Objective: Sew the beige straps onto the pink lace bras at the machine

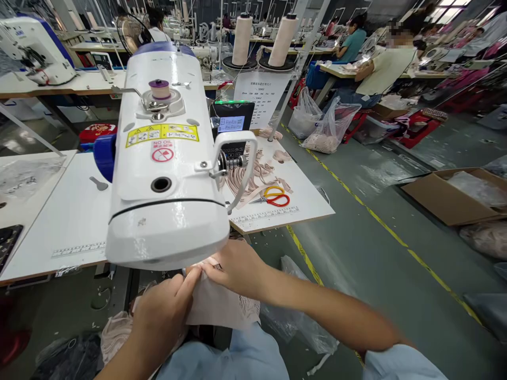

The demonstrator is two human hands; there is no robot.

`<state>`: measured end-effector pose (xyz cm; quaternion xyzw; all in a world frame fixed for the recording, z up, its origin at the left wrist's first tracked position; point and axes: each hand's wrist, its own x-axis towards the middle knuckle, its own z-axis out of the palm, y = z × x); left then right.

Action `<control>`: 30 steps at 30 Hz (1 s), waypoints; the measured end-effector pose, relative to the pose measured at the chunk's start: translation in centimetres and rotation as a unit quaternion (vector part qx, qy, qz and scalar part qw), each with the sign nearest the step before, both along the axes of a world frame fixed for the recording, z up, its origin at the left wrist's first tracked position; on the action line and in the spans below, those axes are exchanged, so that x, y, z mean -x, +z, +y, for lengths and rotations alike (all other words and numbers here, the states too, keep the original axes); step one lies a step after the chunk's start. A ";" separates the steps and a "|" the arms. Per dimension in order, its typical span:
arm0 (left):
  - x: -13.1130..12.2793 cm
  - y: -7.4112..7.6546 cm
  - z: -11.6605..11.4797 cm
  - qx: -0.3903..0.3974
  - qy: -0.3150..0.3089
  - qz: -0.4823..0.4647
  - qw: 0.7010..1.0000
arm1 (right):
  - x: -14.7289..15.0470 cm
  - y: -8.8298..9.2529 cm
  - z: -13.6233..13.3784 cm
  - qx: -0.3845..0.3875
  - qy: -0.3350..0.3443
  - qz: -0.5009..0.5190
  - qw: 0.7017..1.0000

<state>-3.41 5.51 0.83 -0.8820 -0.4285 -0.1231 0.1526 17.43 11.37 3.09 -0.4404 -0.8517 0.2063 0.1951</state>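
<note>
A white sewing machine (166,158) fills the middle of the view, its head hiding the needle area. Just below its front end my left hand (162,311) pinches a piece of pale pink fabric (217,303) between thumb and fingers. My right hand (237,266) reaches in from the right and grips the same fabric near the machine, fingers closed on it. More pink fabric (114,332) bunches at my lap to the left.
On the white table (71,216) lie pink straps (249,177) and red-and-yellow scissors (275,196), beside a control panel (232,124). Two thread cones (242,39) stand behind. Plastic bags (328,126) and a cardboard box (451,198) sit on the floor. Other workers sit at far tables.
</note>
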 end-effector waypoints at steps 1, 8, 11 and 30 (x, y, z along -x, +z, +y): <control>-0.3 0.2 -0.1 0.006 0.006 -0.003 1.000 | -0.1 -0.7 -0.6 -0.045 -0.018 0.029 0.998; 0.5 0.2 0.8 0.046 -0.039 -0.053 0.997 | 0.2 -3.6 -3.1 -0.155 -0.082 0.130 0.976; 1.9 -0.2 2.3 0.015 -0.112 -0.009 0.994 | 0.5 -4.2 -3.3 -0.139 -0.083 0.147 0.976; -3.3 1.3 -0.5 -0.021 0.086 0.047 0.995 | 0.2 -3.2 0.2 0.116 -0.049 0.280 0.952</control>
